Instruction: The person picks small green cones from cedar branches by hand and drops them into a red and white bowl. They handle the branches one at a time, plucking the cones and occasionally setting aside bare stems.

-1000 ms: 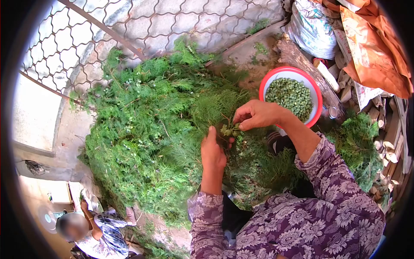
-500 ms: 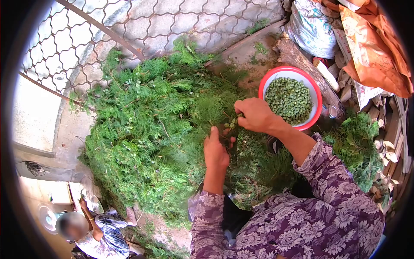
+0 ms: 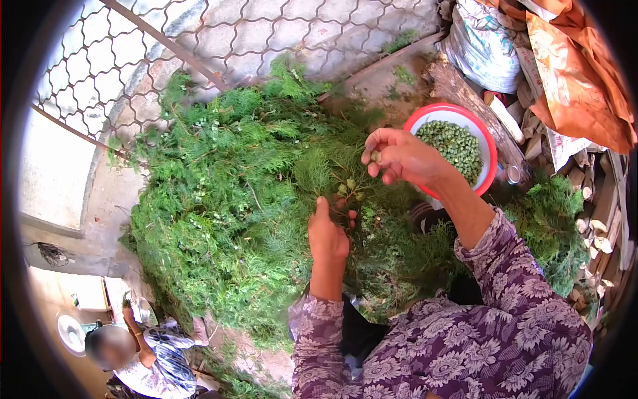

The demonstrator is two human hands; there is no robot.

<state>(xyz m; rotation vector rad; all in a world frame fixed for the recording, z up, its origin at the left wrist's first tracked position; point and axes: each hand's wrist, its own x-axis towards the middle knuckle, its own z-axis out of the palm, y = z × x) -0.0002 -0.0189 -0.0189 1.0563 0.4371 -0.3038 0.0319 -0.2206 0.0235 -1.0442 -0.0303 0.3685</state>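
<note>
My left hand (image 3: pixel 328 234) is closed on a leafy conifer sprig (image 3: pixel 314 171) that bears a cluster of pale green cones (image 3: pixel 350 189) beside my fingers. Lifted off the sprig, my right hand (image 3: pixel 399 158) pinches a small green cone (image 3: pixel 375 156) between thumb and fingers. It is at the left side of a white bowl with a red rim (image 3: pixel 493 147), covering part of it. Many picked green cones (image 3: pixel 455 143) lie in the bowl. Beneath both hands spreads a large heap of feathery green branches (image 3: pixel 219 206).
A metal lattice (image 3: pixel 266 33) borders the heap at the back. Split wood (image 3: pixel 601 226), a log (image 3: pixel 465 86), a white sack (image 3: pixel 482 46) and orange sheeting (image 3: pixel 578 86) lie on the right. Another person (image 3: pixel 156 356) sits at lower left.
My right hand has come away from the sprig and turned, now with a small cone in its fingers. My left hand has stayed nearly in place, and the sprig's cone cluster is now uncovered.
</note>
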